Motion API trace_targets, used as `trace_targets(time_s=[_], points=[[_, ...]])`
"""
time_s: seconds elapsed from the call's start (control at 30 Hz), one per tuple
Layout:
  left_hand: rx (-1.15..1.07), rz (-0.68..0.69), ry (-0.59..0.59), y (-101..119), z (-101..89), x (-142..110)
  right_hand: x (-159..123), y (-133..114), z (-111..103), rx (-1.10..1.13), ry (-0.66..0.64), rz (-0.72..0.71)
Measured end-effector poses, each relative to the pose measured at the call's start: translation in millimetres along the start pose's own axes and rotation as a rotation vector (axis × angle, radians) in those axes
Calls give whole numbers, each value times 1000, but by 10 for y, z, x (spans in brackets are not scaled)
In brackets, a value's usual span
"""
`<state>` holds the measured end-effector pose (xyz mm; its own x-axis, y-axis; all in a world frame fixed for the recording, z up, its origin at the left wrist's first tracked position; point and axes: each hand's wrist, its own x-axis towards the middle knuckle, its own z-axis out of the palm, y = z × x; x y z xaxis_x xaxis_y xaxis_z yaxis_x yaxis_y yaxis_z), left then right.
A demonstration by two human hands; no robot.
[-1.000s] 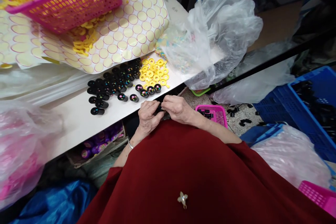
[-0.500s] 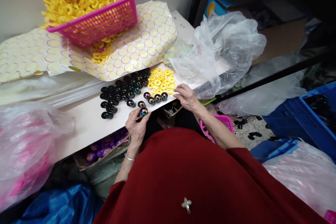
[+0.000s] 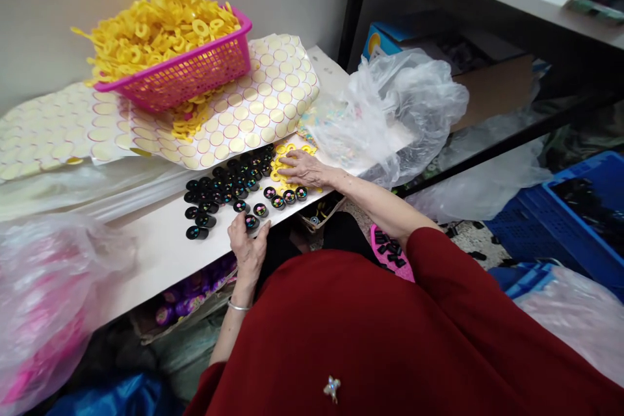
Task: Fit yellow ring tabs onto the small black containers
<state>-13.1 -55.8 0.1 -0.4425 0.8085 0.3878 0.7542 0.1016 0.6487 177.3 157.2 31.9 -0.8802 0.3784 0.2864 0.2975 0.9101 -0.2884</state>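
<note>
My left hand (image 3: pixel 247 248) is at the front edge of the white table (image 3: pixel 146 253). Its thumb and fingers are closed around a small black cylinder (image 3: pixel 251 221) with coloured dots inside its top. My right hand (image 3: pixel 305 168) reaches over a pile of flat yellow rings (image 3: pixel 283 184), fingers stretched out and touching them; its palm hides part of the pile. Between my hands stand several similar black cylinders (image 3: pixel 277 202), upright in a loose row. A denser group of black cylinders (image 3: pixel 219 185) lies farther back to the left.
A pink basket (image 3: pixel 185 71) heaped with yellow ring pieces (image 3: pixel 166 32) rests on sheets of round stickers (image 3: pixel 273 88). Clear plastic bags (image 3: pixel 409 97) lie at right, a pink-filled bag (image 3: pixel 53 299) at left. A blue crate (image 3: pixel 526 221) stands on the floor.
My right hand has moved left from the table's front edge onto the yellow rings. My left hand has shifted slightly left with the black cylinder. The camera view has tilted up.
</note>
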Motion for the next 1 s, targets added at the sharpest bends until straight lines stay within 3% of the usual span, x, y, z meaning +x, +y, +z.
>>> trace_targets(time_s=[0.1, 0.3, 0.7, 0.87, 1.0], points=[[38, 24, -2, 40, 36, -11, 9, 30, 63, -94, -82, -40], [70, 67, -47, 102, 134, 14, -35, 111, 144, -107, -88, 6], [100, 108, -64, 292, 486, 165, -182, 405, -131, -169, -20, 78], [76, 94, -92, 333, 556, 247, -299, 269, -155, -151, 205, 161], [43, 86, -122, 403, 573, 288, -604, -132, -39, -54, 519, 351]])
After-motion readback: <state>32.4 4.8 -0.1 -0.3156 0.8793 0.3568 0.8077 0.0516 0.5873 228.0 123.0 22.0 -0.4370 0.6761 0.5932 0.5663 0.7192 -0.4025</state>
